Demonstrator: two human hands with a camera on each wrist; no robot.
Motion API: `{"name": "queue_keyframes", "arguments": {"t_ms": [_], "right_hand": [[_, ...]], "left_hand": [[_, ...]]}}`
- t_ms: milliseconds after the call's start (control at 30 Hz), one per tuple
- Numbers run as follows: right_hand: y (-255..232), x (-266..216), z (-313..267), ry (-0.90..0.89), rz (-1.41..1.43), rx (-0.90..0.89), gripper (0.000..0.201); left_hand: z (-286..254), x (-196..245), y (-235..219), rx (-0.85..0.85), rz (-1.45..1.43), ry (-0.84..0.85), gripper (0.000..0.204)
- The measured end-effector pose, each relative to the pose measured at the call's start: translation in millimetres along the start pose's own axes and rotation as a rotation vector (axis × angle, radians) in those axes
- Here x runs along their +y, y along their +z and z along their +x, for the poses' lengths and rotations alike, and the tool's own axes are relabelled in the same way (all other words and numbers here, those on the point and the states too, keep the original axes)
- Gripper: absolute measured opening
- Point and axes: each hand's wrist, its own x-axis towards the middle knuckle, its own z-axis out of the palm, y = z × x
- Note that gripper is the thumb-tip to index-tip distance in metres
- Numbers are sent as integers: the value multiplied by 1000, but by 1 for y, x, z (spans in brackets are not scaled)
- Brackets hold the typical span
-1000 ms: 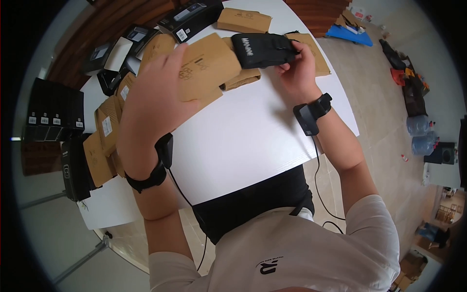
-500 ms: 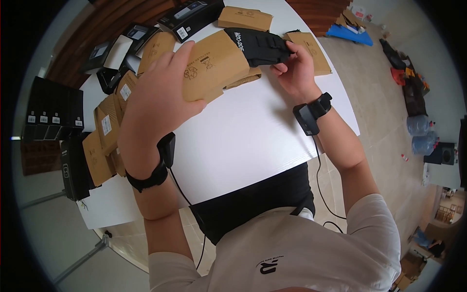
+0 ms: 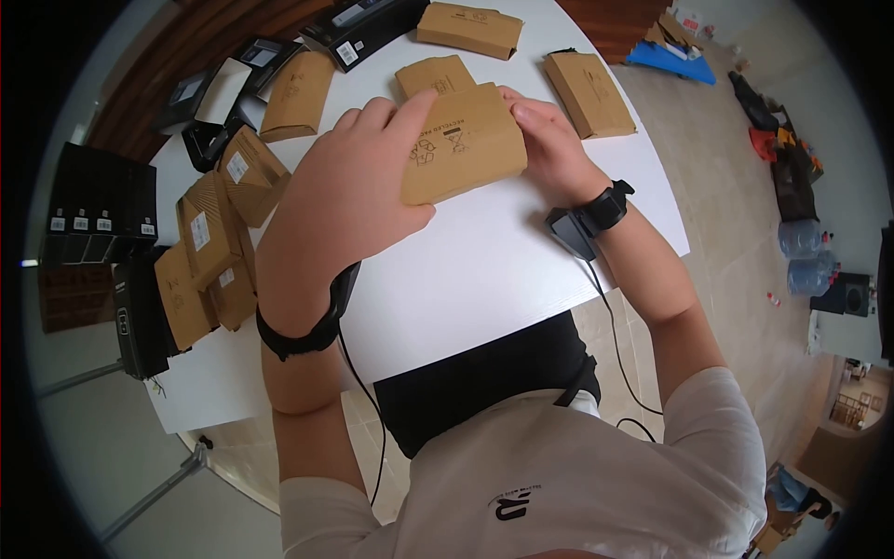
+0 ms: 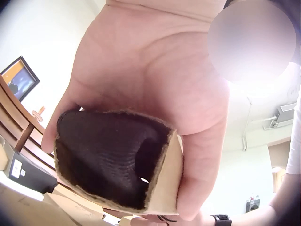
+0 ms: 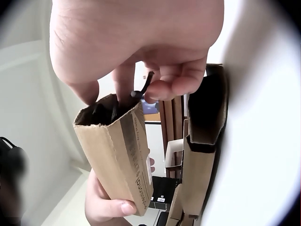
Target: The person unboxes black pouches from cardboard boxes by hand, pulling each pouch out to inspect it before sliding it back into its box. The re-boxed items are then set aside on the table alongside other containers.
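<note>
My left hand grips a brown cardboard box from behind, thumb along its near side and fingers over the far side. In the left wrist view, black fabric fills that box's open end. At the opposite end, my right hand has its fingertips right at the opening. One finger reaches straight down into it in the right wrist view, the others loosely bent. A short black strap sticks up beside them; the black pouch is mostly hidden inside the box.
Behind the held box lies another cardboard box; one more sits at the table's right edge. Several cardboard boxes pile up on the left. Black boxes stand at the back and far left. Cables trail from both wrists.
The black pouch has gone from sticking out of the box's right end to inside it. My left hand and the box moved right and nearer; my right hand closed up to the opening.
</note>
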Motion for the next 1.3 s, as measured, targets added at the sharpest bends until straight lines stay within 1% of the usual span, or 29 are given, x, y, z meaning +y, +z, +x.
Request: {"name": "queue_keyframes", "arguments": {"t_ms": [67, 100, 167, 200, 267, 300, 333, 367, 400, 500, 600, 633, 700, 733, 767, 800, 833, 867, 900, 933, 967, 1000, 1033, 1067, 1100, 1133, 1200, 1233, 1300], "right_hand": [[-6, -9, 2, 164, 23, 171, 21], [-8, -8, 4, 163, 23, 173, 21], [-12, -7, 8, 184, -265, 346, 24], [-15, -1, 9, 183, -265, 348, 24], [-7, 2, 14, 126, -485, 274, 36], [-6, -2, 8, 242, -512, 217, 39], [-5, -2, 8, 242, -511, 218, 39], [-5, -2, 9, 264, -595, 193, 43], [-5, -2, 9, 284, -680, 168, 46], [-8, -2, 8, 277, -726, 156, 51], [-7, -3, 7, 266, -816, 152, 47], [-6, -3, 8, 269, -815, 155, 47], [-3, -4, 9, 258, -820, 202, 38], [-4, -4, 9, 258, -818, 203, 38], [-7, -2, 10, 271, -799, 263, 35], [-9, -1, 11, 282, -778, 322, 33], [-14, 4, 13, 281, -778, 325, 33], [-17, 9, 14, 198, -677, 385, 30], [-20, 13, 15, 115, -575, 442, 28], [-19, 11, 15, 113, -574, 443, 28], [-16, 7, 14, 73, -552, 446, 27], [-15, 5, 14, 32, -530, 449, 26], [-16, 7, 14, 29, -529, 451, 26], [-19, 11, 15, -120, -637, 432, 26], [-21, 14, 16, -271, -744, 411, 25], [-21, 15, 15, -272, -742, 412, 25], [-21, 16, 15, -174, -517, 459, 24], [-22, 16, 15, -174, -517, 455, 24], [-25, 14, 15, -129, -407, 453, 24]], "left_hand": [[0, 2, 0, -45, 28, -46, 88], [-1, 0, 3, -45, 29, -44, 88], [-4, -1, 8, 19, 47, 50, 80], [-5, 0, 9, 19, 48, 51, 80], [-4, 9, 7, -197, 11, 32, 86], [-4, 13, 10, -198, 10, 32, 86], [-3, 16, 15, -240, 22, 46, 86], [-3, 18, 19, -284, 34, 60, 86], [-3, 19, 25, -285, 34, 60, 86], [-2, 19, 38, -324, 102, 92, 85], [-1, 19, 42, -298, 121, 104, 83], [-1, 19, 40, -276, 122, 112, 83], [-3, 17, 36, -255, 124, 119, 83], [-4, 17, 33, -215, 106, 127, 83], [-4, 16, 30, -174, 88, 136, 84], [-4, 15, 27, -176, 90, 138, 84], [-3, 14, 24, -147, 80, 98, 83], [-2, 12, 22, -118, 70, 58, 82], [-2, 7, 21, -118, 71, 59, 82], [0, 3, 19, -24, 89, 98, 82], [1, 1, 18, 70, 106, 136, 83], [1, 0, 15, 71, 108, 137, 83], [2, 2, 10, 125, 117, 125, 84], [3, 3, 6, 180, 125, 112, 85], [4, 3, 6, 180, 128, 113, 85], [5, 2, 8, 197, 151, 109, 87], [5, -3, 15, 214, 174, 101, 88], [6, -5, 18, 202, 191, 102, 89], [6, -9, 21, 192, 205, 99, 90]]}}
